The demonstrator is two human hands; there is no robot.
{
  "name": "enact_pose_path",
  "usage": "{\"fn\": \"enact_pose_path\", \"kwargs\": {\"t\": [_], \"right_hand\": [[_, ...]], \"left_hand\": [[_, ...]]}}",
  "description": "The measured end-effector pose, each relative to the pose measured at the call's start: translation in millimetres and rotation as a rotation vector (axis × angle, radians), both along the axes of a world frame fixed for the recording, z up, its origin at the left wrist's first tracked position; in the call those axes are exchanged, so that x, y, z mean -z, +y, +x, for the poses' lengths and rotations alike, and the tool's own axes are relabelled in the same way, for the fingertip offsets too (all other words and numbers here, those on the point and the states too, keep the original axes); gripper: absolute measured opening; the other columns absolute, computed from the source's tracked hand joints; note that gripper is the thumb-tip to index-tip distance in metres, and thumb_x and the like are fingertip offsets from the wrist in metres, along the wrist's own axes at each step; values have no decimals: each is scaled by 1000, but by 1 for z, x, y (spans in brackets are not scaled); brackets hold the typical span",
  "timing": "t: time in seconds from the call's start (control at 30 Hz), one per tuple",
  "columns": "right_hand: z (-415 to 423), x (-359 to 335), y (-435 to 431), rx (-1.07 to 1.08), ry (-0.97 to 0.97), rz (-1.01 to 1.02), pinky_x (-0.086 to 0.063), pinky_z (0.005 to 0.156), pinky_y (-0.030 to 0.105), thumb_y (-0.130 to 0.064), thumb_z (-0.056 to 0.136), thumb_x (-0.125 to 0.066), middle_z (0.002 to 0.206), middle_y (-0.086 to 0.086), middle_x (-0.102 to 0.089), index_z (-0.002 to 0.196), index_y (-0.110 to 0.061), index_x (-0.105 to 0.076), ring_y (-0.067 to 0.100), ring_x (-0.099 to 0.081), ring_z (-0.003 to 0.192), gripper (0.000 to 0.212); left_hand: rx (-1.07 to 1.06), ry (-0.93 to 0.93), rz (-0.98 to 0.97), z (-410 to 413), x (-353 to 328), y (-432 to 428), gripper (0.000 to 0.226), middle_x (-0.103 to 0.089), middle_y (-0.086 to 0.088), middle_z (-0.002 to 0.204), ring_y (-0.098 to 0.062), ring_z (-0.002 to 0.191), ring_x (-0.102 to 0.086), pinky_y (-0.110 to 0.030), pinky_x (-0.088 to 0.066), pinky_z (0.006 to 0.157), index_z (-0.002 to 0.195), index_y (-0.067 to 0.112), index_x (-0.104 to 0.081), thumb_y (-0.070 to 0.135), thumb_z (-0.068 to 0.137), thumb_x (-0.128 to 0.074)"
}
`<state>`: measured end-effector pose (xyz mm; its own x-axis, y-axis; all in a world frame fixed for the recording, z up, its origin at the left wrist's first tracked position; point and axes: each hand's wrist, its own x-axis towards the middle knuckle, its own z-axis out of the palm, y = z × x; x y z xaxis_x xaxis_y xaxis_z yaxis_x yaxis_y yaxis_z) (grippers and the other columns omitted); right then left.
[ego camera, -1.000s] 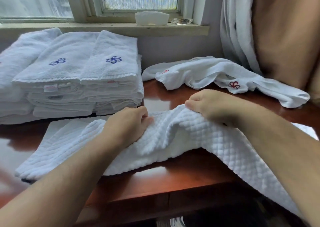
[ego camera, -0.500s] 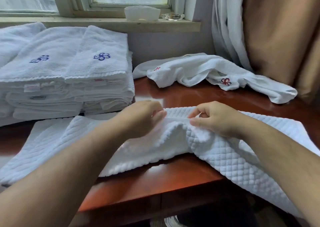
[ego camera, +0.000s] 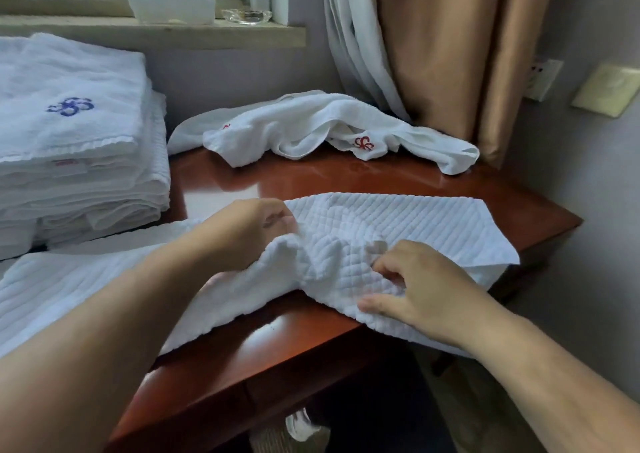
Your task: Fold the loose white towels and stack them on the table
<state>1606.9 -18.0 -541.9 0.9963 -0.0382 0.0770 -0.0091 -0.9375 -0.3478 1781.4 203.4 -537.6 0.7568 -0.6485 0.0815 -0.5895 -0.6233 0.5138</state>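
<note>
**Hands gripped in a quilted towel (ego camera: pixel 398 220) at the near edge of the table (ego camera: pixel 277 359)**

Nearest me, a strip of bare wood runs along the table's front edge on the left. To the right, the towel's near part hangs over that edge. Both forearms reach in from below, well apart.

The right hand (ego camera: pixel 422 290) sits closest, right at the front edge. Its knuckles are up, its fingers are curled into the cloth, and its thumb is stretched out flat to the left. The left hand (ego camera: pixel 249 234) is a little farther in, with its fingers closed round a raised ridge of cloth bunched between the two hands. Left of that ridge the towel lies flat and runs out of sight. Right of it, the towel's far corner stops short of the table's right edge.

Beyond the towel is an open band of glossy wood. Behind that, a loose towel (ego camera: pixel 304 123) with a red emblem lies crumpled along the back, its right end next to the curtain (ego camera: pixel 433 54). At the back left stands the stack (ego camera: pixel 69 161) of folded towels, a blue emblem on top, its foot just beside the quilted towel's far edge. The sill (ego camera: pixel 173 33) runs behind it.
</note>
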Motion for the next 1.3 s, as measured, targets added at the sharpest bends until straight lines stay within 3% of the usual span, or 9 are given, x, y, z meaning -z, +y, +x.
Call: {"fn": "enact_pose_path", "kwargs": {"t": [0.17, 0.3, 0.47, 0.57, 0.83, 0.97, 1.07, 1.2, 1.3], "right_hand": [[3, -4, -12, -69, 6, 200, -38, 59, 19, -42, 93, -66, 67, -14, -56, 64, -27, -51, 1, -52, 65, 36], [3, -30, -47, -51, 126, 428, -42, 59, 17, -62, 87, -67, 68, -14, -58, 78, -30, -64, -1, -53, 63, 33], [2, -35, -71, -143, 619, 151, -47, 70, 30, -57, 80, -73, 77, -7, -63, 88, -20, -67, 6, -58, 74, 38], [11, -43, -83, -121, 532, 72, -47, 70, 42, -46, 88, -69, 77, -10, -57, 89, -15, -63, 7, -53, 71, 32], [80, -86, -115, 142, 318, -238, -33, 59, 28, -66, 88, -61, 68, -12, -54, 69, -24, -52, 9, -49, 63, 47], [118, -59, -107, 265, -63, -468, -31, 88, 35, -71, 90, -53, 86, -9, -63, 81, -30, -60, 19, -57, 98, 42], [130, -29, -101, 343, -48, -679, -31, 101, 47, -69, 91, -51, 119, 2, -62, 114, -25, -61, 26, -48, 119, 51], [121, 3, -100, 463, -61, -528, -29, 109, 50, -64, 97, -42, 136, 7, -54, 134, -21, -50, 30, -44, 129, 57], [111, 15, -96, 630, 8, -256, -19, 116, 54, -70, 96, -27, 158, 14, -33, 152, -17, -32, 36, -29, 144, 77]], "left_hand": [[229, 138, -24, -20, -14, -9, 38, -65, 30, 89, 8, 78, -62, -13, -48, 68, 97, 48, -68, 77, 74, -58], [214, 20, -21, -15, -12, -9, 15, -65, 25, 75, 3, 66, -60, -12, -41, 56, 82, 40, -68, 54, 88, -66], [75, -94, 1, -5, -13, -15, 19, -67, 11, 76, -6, 71, -61, -31, -50, 66, 79, 38, -61, 47, 96, -59], [57, -72, 106, 0, -12, -24, 25, -66, 10, 76, -10, 72, -62, -33, -50, 66, 79, 33, -59, 45, 99, -53], [-39, -91, 30, 14, -10, -33, 22, -64, 14, 76, -5, 72, -59, -29, -42, 61, 80, 35, -61, 45, 99, -54], [-204, -543, 56, 27, -12, -31, 22, -58, 11, 71, -18, 65, -55, -27, -38, 53, 88, 31, -63, 48, 98, -51], [-220, -700, 149, 33, -11, -32, 26, -63, 5, 77, -21, 64, -56, -27, -38, 51, 87, 26, -63, 46, 98, -51], [-209, -373, 317, 38, 10, -29, 30, -51, 8, 85, -19, 77, -52, -33, -39, 61, 96, 30, -47, 60, 98, -42], [-228, -410, 265, 35, 15, -28, 33, -58, 6, 98, -21, 90, -58, -37, -46, 71, 106, 28, -50, 58, 98, -39]]}}
